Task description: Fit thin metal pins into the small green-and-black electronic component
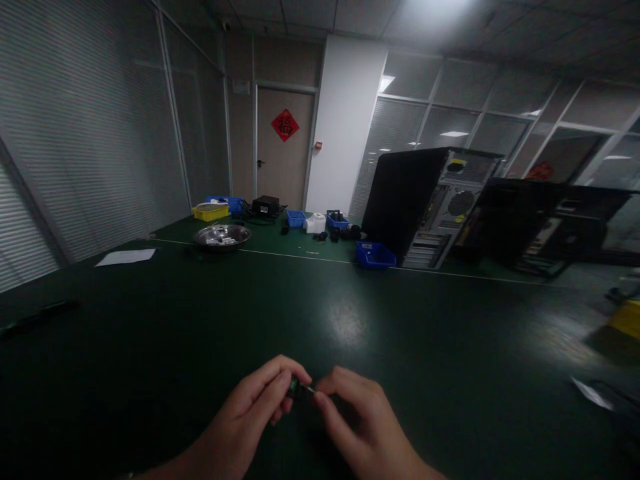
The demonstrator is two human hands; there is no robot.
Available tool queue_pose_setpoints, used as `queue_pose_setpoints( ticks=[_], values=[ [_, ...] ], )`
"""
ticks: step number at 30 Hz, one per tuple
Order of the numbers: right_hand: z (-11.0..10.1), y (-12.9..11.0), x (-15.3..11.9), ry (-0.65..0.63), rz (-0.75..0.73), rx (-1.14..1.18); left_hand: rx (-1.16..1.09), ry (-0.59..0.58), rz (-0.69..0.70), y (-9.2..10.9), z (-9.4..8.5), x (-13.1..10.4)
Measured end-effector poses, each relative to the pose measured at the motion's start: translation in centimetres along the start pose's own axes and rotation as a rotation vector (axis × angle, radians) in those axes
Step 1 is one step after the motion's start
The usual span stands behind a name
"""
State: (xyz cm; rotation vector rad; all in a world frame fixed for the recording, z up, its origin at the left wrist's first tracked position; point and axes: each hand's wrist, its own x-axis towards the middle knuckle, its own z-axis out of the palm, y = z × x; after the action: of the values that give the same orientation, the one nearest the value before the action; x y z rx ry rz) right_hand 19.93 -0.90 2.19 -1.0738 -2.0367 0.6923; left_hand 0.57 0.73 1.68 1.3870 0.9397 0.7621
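Both hands meet low in the middle of the view, above the green tabletop (210,320). Between thumb and fingers, my left hand (260,400) grips a small green and dark piece (295,388), mostly covered by the fingers; its kind is too small to tell. Thumb and forefinger of my right hand (357,413) are pinched at the thin, light end (311,389) sticking out of that piece on its right side. Whether this end is a separate part I cannot tell.
A metal bowl (210,244) with small pale items, a yellow basket (212,213) and a blue bin (377,259) stand farther back. Behind the bin rises a black computer tower (400,193). White paper (125,257) and a dark long object (45,313) lie at left.
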Motion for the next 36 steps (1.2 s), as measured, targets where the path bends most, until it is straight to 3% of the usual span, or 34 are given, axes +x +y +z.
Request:
queue_pose_setpoints(
  ticks=[4, 11, 14, 17, 20, 27, 32, 36],
  values=[
    [-0.8, -0.3, 0.3, 0.099, 0.015, -0.007, -0.013, 0.02, 0.015, 0.4, -0.1, 0.1],
    [-2.6, -0.7, 0.0, 0.23, 0.074, 0.02, -0.001, -0.241, -0.021, 1.6, 0.7, 0.4],
    [-3.2, -0.5, -0.3, 0.216, 0.12, 0.041, 0.171, -0.289, 0.04, 2.3, 1.0, 0.3],
    [-3.6, -0.2, -0.5, 0.226, 0.127, 0.055, 0.448, -0.284, 0.134, 3.1, 1.6, 0.0],
    [-3.7, 0.3, -0.4, 0.212, 0.13, 0.064, 0.596, -0.264, 0.142, 3.4, 2.2, -0.1],
    [-3.1, 2.2, 0.8, 0.18, 0.142, 0.082, 0.611, -0.143, 0.191, 2.0, 1.6, 1.2],
    [-2.1, 4.2, 1.8, 0.136, 0.106, 0.1, 0.697, -0.166, 0.193, 0.5, 0.9, 2.6],
    [-1.9, 5.0, 2.4, 0.103, 0.084, 0.105, 0.582, -0.164, 0.134, -0.7, 0.6, 3.7]
  ],
)
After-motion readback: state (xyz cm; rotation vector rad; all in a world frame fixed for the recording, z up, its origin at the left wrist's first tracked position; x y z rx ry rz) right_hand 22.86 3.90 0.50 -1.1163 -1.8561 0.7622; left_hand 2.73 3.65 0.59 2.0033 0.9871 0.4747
